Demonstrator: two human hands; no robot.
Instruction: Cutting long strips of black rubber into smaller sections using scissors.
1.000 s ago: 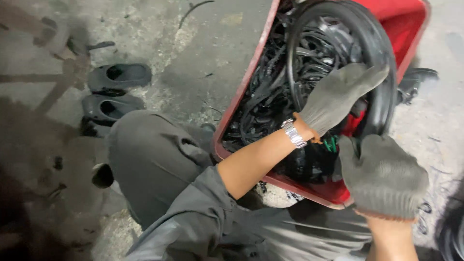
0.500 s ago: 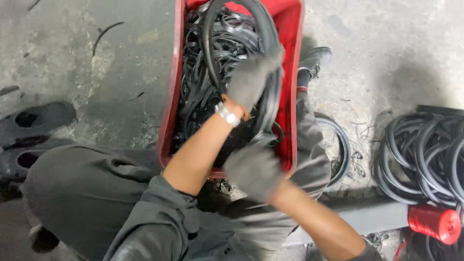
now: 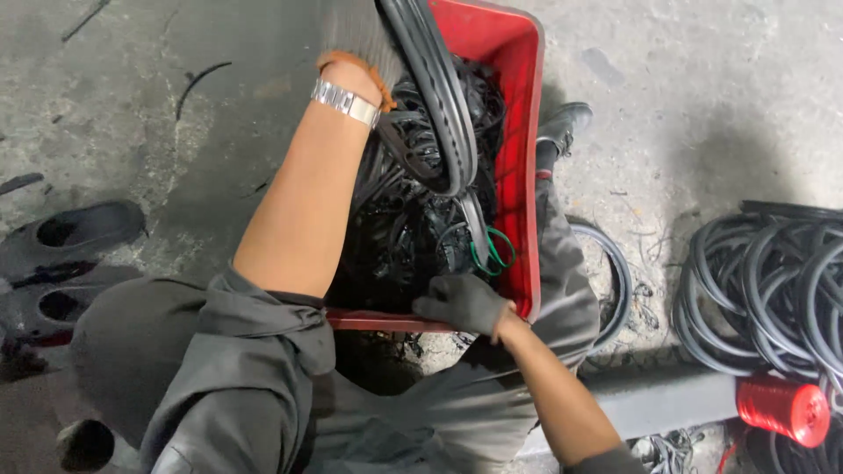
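Rubber ring [image 3: 439, 114] upright, top-to-bottom

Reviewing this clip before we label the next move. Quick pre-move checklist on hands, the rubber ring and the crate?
1. Left hand gripping the black rubber ring: cannot tell, the hand is cut off at the frame's top edge.
2. Right hand steadying the red crate at its near rim: ok.
3. Both hands gloved: ok.
4. Ring free of the tangled black rubber in the crate: cannot tell, its lower end runs into the pile.
5. Green wire loop clear of the ring: not ok, it lies against it.
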